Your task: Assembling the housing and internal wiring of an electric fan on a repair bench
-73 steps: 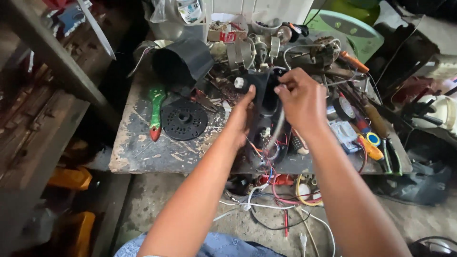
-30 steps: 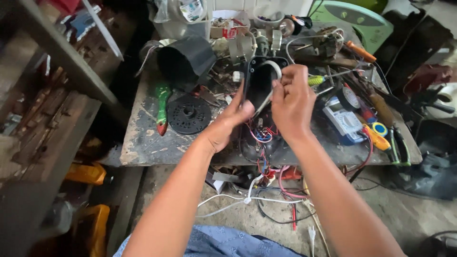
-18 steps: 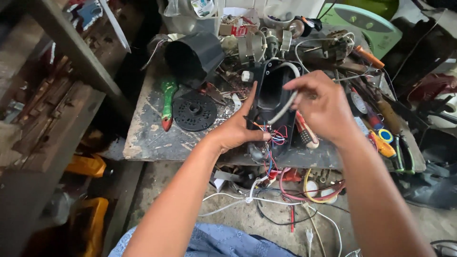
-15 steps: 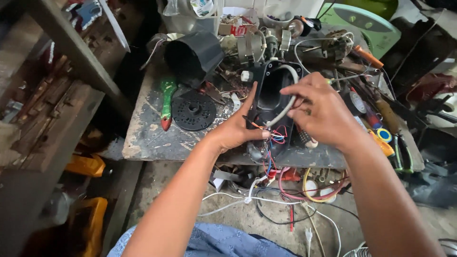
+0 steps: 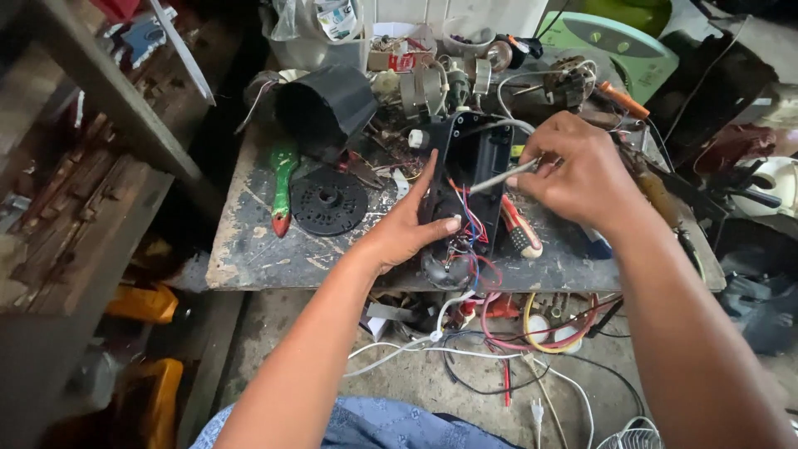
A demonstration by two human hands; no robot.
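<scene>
So over on the far left there's a green-handled brush with a red tip [image 5: 282, 186] lying on the scuffed grey workbench top [image 5: 249, 249], next to a round black slotted disc [image 5: 328, 201] and a black plastic cone-shaped shroud [image 5: 326, 104] tipped on its side. None of those have budged compared with a moment ago. The left hand [image 5: 406, 229] is in the same spot too, fingers wrapped round the lower edge of the open black plastic housing [image 5: 475, 162] that sits at the bench's front-middle, with red and blue wires [image 5: 470, 233] spilling out of it. What's changed is the right hand [image 5: 582, 175]: half a second back it hovered over the casing, now it's pulled off to the right and higher, pinching a thin grey cable end [image 5: 503, 175] that runs back into the housing. Looks to me like the wire is being drawn out rather than just poked at. A red-and-black screwdriver handle [image 5: 520, 233] lies just under it
</scene>
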